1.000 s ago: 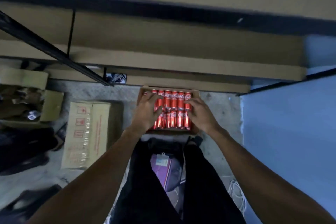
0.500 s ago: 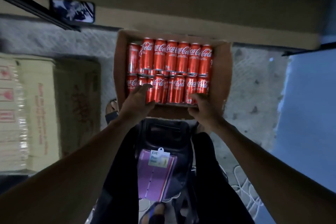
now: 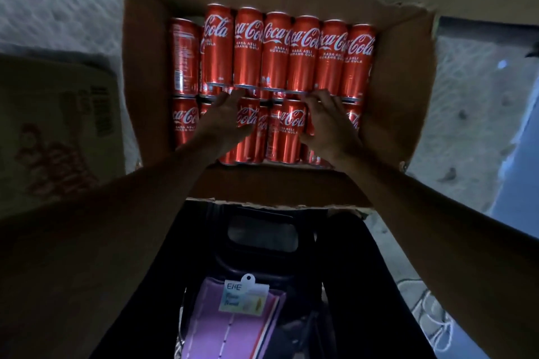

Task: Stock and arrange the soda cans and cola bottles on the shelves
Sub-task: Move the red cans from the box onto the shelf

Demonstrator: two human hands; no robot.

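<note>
A: Cans (image 3: pixel 277 49) where?
B: Right of a closed carton (image 3: pixel 58 131) with unreadable print. They lie in two rows in an open box (image 3: pixel 145 38) on the floor. Left hand (image 3: pixel 224 122) grip wide, flat on the near row. Right hand (image 3: pixel 329 122) same.
A: Handling?
B: Likely heavy, slick, dentable. Take them round the body. Labels read "Coca-Cola", "RASA ASLI KURANG GULA". Tag (image 3: pixel 242 291) reads "ENE".

- We see an open brown cardboard box (image 3: pixel 405 90) on a grey concrete floor (image 3: pixel 466 125).
- Slim red aluminium cola cans (image 3: pixel 277 52) lie on their sides in two rows, one along the box's far wall and one along its near wall.
- The left hand (image 3: pixel 224 122) and right hand (image 3: pixel 329 122) rest on the near row with fingers straight, their tips at the seam between the rows.
- A closed pale cardboard carton (image 3: pixel 58 125) sits beside the box's left wall.
</note>
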